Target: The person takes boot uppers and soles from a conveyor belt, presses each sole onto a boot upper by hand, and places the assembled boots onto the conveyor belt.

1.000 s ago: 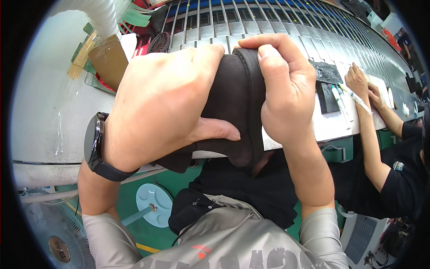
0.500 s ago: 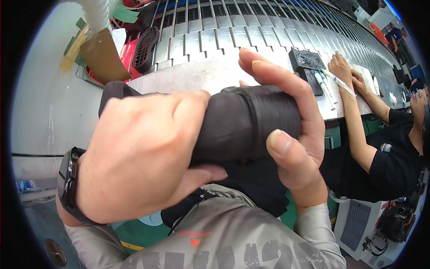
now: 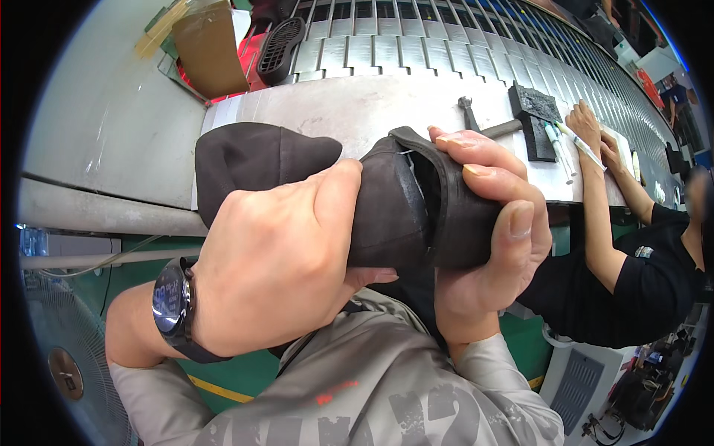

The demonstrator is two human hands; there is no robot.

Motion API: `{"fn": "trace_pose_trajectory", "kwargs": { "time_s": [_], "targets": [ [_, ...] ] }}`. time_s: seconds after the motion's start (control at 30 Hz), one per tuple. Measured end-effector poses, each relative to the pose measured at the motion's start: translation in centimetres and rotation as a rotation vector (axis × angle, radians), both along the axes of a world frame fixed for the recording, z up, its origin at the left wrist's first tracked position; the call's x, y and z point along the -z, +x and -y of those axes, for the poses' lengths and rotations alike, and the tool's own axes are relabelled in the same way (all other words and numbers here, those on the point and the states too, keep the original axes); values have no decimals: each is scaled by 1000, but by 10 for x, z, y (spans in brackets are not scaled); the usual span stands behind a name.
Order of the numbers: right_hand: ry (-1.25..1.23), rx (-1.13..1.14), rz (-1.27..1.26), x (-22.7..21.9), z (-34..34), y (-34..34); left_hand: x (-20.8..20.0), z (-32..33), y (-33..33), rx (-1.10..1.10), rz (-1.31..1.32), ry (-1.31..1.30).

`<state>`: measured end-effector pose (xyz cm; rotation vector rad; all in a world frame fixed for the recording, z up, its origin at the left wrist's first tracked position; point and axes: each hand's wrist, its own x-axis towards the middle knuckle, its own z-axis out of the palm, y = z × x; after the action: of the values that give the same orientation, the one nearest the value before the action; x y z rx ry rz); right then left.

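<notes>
The left hand (image 3: pixel 279 256), wearing a round-faced watch (image 3: pixel 172 299) on its wrist, is closed around the middle of a dark brown boot (image 3: pixel 388 219), while the right hand (image 3: pixel 507 256) curls its fingers and thumb round the other end. The boot is held just above the near edge of the table (image 3: pixel 364 104), its material matte and leather-like; a soft, rounded flap (image 3: pixel 242 160) with a seam sticks out beyond the left hand, and a dark slit gapes beside a smooth curved band (image 3: pixel 455 215) near the right fingers. On the pale, scuffed tabletop lie a hammer (image 3: pixel 502 128) with a metal head, rough black blocks (image 3: pixel 539 137) and slim pens (image 3: pixel 556 149), near a co-worker's hands (image 3: pixel 584 125). Farther off are a gridded black sole (image 3: pixel 281 50), bent brown cardboard (image 3: pixel 212 48) and shiny metal slats (image 3: pixel 405 52)
</notes>
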<state>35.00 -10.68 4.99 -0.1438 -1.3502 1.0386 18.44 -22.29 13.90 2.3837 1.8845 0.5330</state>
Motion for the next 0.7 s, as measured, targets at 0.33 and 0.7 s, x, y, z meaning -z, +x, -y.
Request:
{"fn": "trace_pose_trajectory", "kwargs": {
  "time_s": [0.33, 0.7],
  "targets": [
    [87, -66, 261, -6, 8, 12, 6, 3, -7, 85, -151, 43],
    [112, -69, 206, 2, 9, 18, 2, -6, -2, 190, -432, 121]
  ]
}}
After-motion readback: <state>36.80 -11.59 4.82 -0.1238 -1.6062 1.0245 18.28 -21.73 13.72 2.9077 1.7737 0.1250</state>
